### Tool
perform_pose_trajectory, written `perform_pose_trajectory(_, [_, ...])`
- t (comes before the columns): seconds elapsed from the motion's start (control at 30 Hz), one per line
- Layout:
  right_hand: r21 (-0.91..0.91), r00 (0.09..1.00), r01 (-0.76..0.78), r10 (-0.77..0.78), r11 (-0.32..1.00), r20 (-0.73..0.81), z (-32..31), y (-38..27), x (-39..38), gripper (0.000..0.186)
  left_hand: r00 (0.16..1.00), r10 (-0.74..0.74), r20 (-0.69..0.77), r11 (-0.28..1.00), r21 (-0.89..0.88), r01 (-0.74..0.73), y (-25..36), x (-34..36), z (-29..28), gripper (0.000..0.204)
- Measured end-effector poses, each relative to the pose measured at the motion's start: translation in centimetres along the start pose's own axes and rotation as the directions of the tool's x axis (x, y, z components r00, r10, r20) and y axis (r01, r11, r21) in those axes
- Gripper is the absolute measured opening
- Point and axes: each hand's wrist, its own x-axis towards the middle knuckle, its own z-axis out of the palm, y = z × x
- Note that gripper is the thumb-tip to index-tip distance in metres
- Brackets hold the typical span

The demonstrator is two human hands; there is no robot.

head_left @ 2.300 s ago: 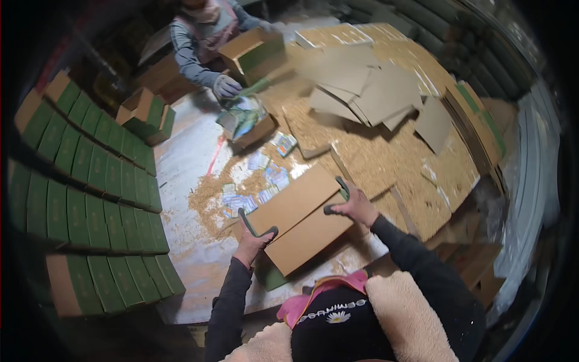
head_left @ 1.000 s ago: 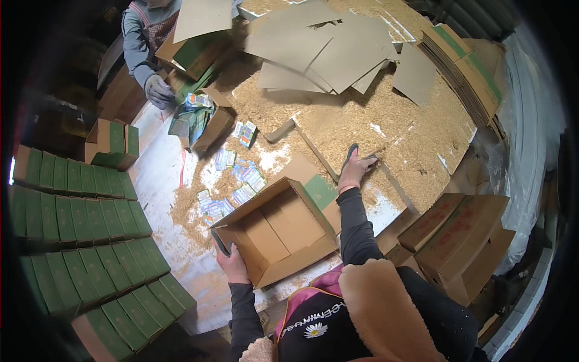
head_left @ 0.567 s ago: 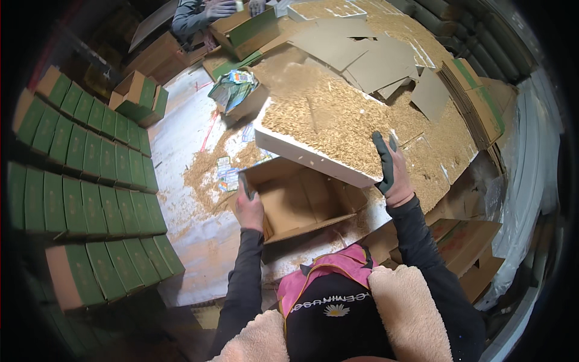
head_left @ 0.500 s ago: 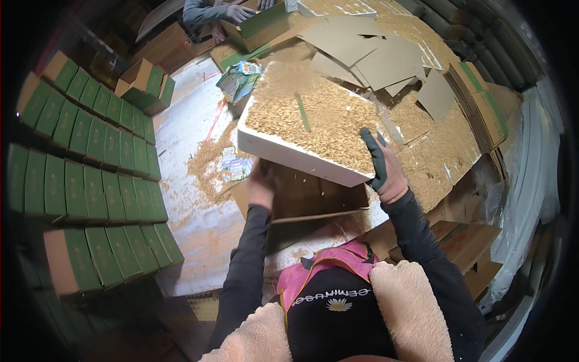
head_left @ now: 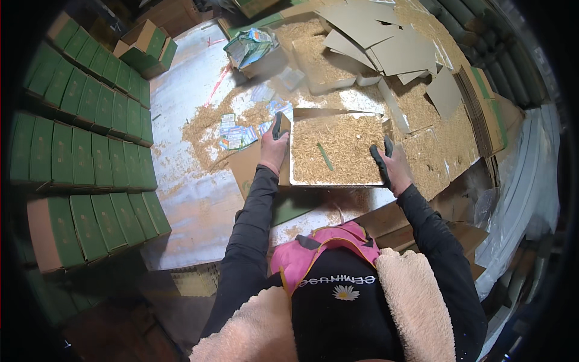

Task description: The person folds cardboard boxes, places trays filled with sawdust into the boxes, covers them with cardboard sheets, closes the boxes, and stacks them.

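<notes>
Tray point(head_left: 338, 183) straighter, right fingers point(head_left: 379, 163) against it

Head-worn fisheye, left of a pair, looking steeply down and slightly forward, close over the white rectangular tray of loose tan flakes point(head_left: 338, 184). Coverage: wearer's black-and-pink clothed torso point(head_left: 338, 262) nearside of tray, rows of green cardboard boxes point(head_left: 87, 154) left of it, flat grey-brown cardboard sheets point(head_left: 401, 54) beyond it.

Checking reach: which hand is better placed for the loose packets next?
Left, probably: the left hand is close to the packets, while the right hand is across the filled white tray.
</notes>
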Motion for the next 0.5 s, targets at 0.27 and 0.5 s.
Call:
perform_pose_trajectory(0.27, [-0.758,0.871,0.312,0.145,0.573,0.469,3.1,-4.3,4.0,0.025,0.98,-0.134,-0.148,0.94,0.293,0.173,2.2,-3.0,2.1,0.058])
perform_pose_trajectory(0.5, [-0.567,0.854,0.46,-0.166,0.683,0.494,9.0,-5.3,5.8,0.017,0.992,-0.091,-0.092,0.948,0.298,0.114,2.1,-2.7,2.7,0.046])
